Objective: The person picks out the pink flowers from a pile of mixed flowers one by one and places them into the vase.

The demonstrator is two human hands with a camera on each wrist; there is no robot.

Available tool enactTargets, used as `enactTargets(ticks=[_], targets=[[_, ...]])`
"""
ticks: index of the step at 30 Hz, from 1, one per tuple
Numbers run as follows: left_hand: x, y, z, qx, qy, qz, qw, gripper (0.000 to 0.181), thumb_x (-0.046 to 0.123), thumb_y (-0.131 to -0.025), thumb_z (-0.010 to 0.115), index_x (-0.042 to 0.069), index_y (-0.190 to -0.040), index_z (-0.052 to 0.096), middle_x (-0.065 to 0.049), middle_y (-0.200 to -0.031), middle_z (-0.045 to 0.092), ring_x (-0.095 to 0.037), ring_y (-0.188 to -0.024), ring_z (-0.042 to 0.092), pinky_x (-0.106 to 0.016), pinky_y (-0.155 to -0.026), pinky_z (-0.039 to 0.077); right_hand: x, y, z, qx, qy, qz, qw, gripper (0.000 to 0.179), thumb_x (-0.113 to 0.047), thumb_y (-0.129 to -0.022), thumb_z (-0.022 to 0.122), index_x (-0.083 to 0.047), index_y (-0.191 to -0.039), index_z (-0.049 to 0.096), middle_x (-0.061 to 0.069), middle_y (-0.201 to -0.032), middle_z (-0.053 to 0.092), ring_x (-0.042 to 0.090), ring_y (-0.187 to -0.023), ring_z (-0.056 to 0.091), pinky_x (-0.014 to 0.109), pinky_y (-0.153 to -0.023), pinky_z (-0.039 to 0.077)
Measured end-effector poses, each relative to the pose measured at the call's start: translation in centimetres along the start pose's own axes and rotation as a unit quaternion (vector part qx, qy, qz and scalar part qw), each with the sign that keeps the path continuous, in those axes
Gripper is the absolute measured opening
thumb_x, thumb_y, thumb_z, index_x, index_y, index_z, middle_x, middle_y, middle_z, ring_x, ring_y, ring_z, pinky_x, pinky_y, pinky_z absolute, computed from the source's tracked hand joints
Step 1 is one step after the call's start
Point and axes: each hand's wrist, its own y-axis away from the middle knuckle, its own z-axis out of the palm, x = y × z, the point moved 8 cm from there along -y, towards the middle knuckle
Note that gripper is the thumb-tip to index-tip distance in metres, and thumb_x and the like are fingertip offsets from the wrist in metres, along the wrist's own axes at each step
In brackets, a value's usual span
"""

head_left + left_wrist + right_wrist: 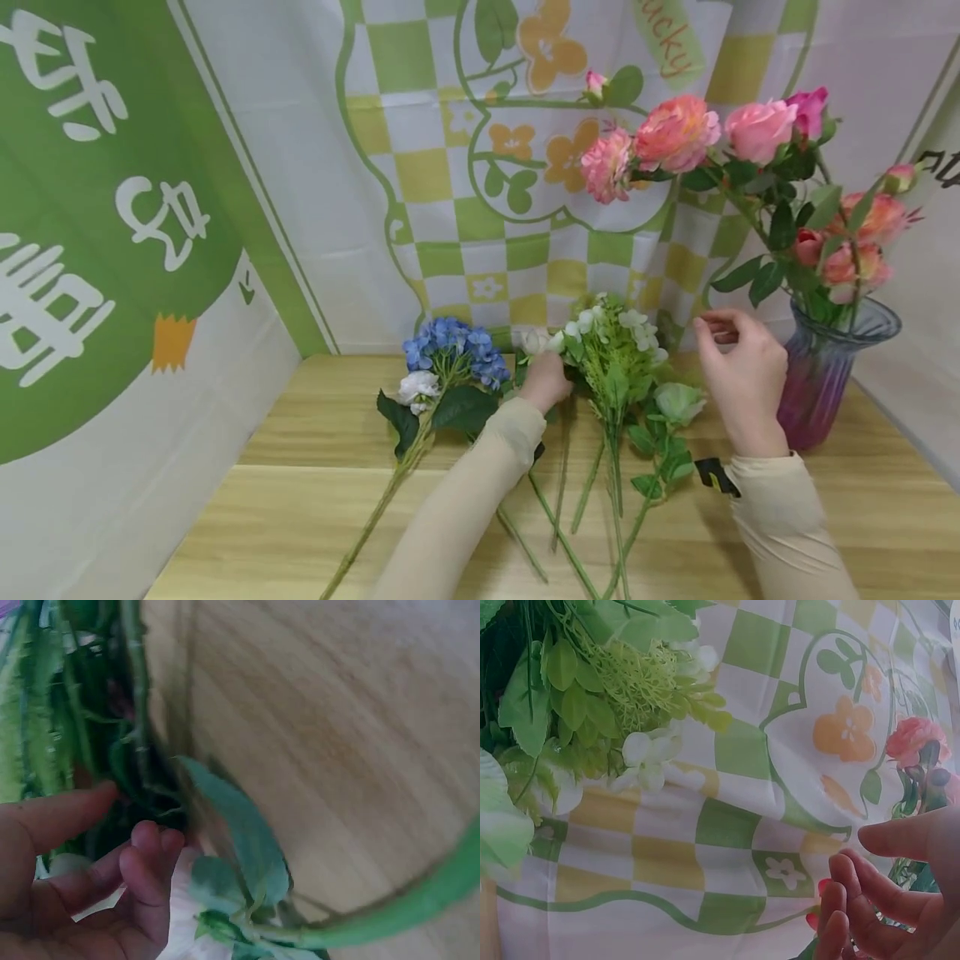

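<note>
Among the flowers on the table is my left hand (pixel 546 382), between a blue hydrangea (pixel 456 346) and a bunch of green and white flowers (pixel 618 354). In the left wrist view its thumb and bent fingers (pixel 150 862) stand apart beside dark leaves and stems; I see nothing pinched between them. A white flower (pixel 534 340) lies just beyond this hand. My right hand (pixel 744 367) is raised left of a glass vase (pixel 817 375), fingers loosely bent and holding nothing. Pink and orange roses (pixel 678 137) stand in the vase and lean left.
A pale green rose (pixel 678 402) lies right of the green bunch. A small white bloom (pixel 418 390) lies by the hydrangea. Several long stems reach toward the front of the wooden table (pixel 285 500). A checked cloth (pixel 480 225) hangs behind.
</note>
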Motion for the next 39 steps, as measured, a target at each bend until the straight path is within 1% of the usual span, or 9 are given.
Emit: enactTargets(ticks=[4,8,13,15,18,22,28,35,39], targets=[[0.3,-0.9,0.8,-0.006,-0.036,-0.004,0.9993,0.018,0.02,-0.087,0.068,0.006,-0.077,0.066,-0.009,-0.077,0.066,-0.018,-0.06,0.057,-0.028,-0.052,0.04,0.2,0.0,-0.1,-0.002,0.004,0.001,1.0,0.021,-0.026,-0.09,0.063,-0.008,-0.096,0.072,0.011,-0.086,0.07,0.026,-0.072,0.062,0.026,-0.063,0.036],[0.3,-1.7,1.1,-0.005,-0.048,-0.008,0.9988,0.014,0.017,-0.086,0.068,0.006,-0.078,0.067,-0.013,-0.098,0.07,-0.024,-0.085,0.063,-0.029,-0.058,0.04,0.3,0.0,-0.2,0.0,0.003,0.001,1.0,0.021,-0.026,-0.09,0.063,-0.008,-0.096,0.072,0.011,-0.086,0.071,0.025,-0.072,0.061,0.025,-0.062,0.036],[-0.8,-2.1,1.7,-0.017,0.002,-0.032,0.9993,0.011,0.005,-0.086,0.063,0.004,-0.075,0.065,-0.015,-0.126,0.059,-0.023,-0.074,0.057,-0.029,-0.053,0.037,0.5,0.0,0.0,-0.005,0.0,0.007,1.0,0.022,-0.028,-0.09,0.063,-0.008,-0.096,0.072,0.011,-0.087,0.071,0.02,-0.07,0.06,0.022,-0.062,0.036],[-1.4,-2.1,1.6,-0.008,0.033,-0.041,0.9986,0.005,0.003,-0.084,0.064,0.002,-0.079,0.067,-0.016,-0.12,0.063,-0.02,-0.06,0.057,-0.026,-0.049,0.041,0.4,0.0,0.0,-0.006,0.0,0.008,0.9999,0.023,-0.029,-0.09,0.062,-0.009,-0.097,0.072,0.01,-0.087,0.071,0.018,-0.07,0.059,0.022,-0.062,0.036],[-2.1,-1.7,1.0,0.016,0.058,-0.049,0.997,0.005,0.001,-0.08,0.064,-0.001,-0.079,0.068,-0.009,-0.076,0.071,-0.015,-0.046,0.058,-0.023,-0.046,0.046,0.4,-0.1,-0.1,-0.003,-0.003,0.008,1.0,0.023,-0.029,-0.09,0.062,-0.009,-0.096,0.072,0.009,-0.087,0.071,0.018,-0.07,0.06,0.021,-0.063,0.036],[-2.9,-1.3,0.4,0.032,0.072,-0.057,0.9953,0.014,-0.001,-0.077,0.061,0.001,-0.064,0.066,-0.004,-0.044,0.059,-0.012,-0.036,0.055,-0.022,-0.04,0.044,0.6,-0.2,-0.3,-0.002,-0.004,0.009,0.9999,0.023,-0.028,-0.09,0.062,-0.008,-0.097,0.072,0.009,-0.087,0.071,0.009,-0.068,0.058,0.02,-0.062,0.036],[-3.7,-0.5,-0.4,0.037,0.097,-0.052,0.9932,0.012,-0.001,-0.077,0.061,0.003,-0.065,0.063,-0.006,-0.045,0.059,-0.015,-0.039,0.057,-0.024,-0.041,0.044,0.8,-0.2,-0.2,-0.006,-0.002,0.016,0.9998,0.024,-0.028,-0.09,0.062,-0.008,-0.099,0.072,0.01,-0.088,0.071,0.023,-0.072,0.062,0.021,-0.062,0.036],[-4.6,0.3,-1.7,0.063,0.08,-0.04,0.994,0.007,-0.002,-0.072,0.058,0.005,-0.07,0.06,-0.009,-0.059,0.066,-0.016,-0.048,0.064,-0.022,-0.045,0.046,1.0,-0.3,-0.5,0.002,0.002,0.017,0.9998,0.023,-0.027,-0.089,0.063,-0.008,-0.098,0.072,0.01,-0.087,0.072,0.01,-0.068,0.056,0.023,-0.063,0.036],[-5.1,0.6,-2.3,0.069,0.097,-0.053,0.9914,0.012,0.0,-0.074,0.057,0.002,-0.084,0.063,-0.008,-0.058,0.066,-0.014,-0.046,0.063,-0.022,-0.044,0.046,1.1,-0.4,-0.5,0.001,0.004,0.018,0.9998,0.023,-0.028,-0.09,0.063,-0.008,-0.098,0.072,0.011,-0.087,0.072,0.014,-0.069,0.058,0.024,-0.064,0.036]])
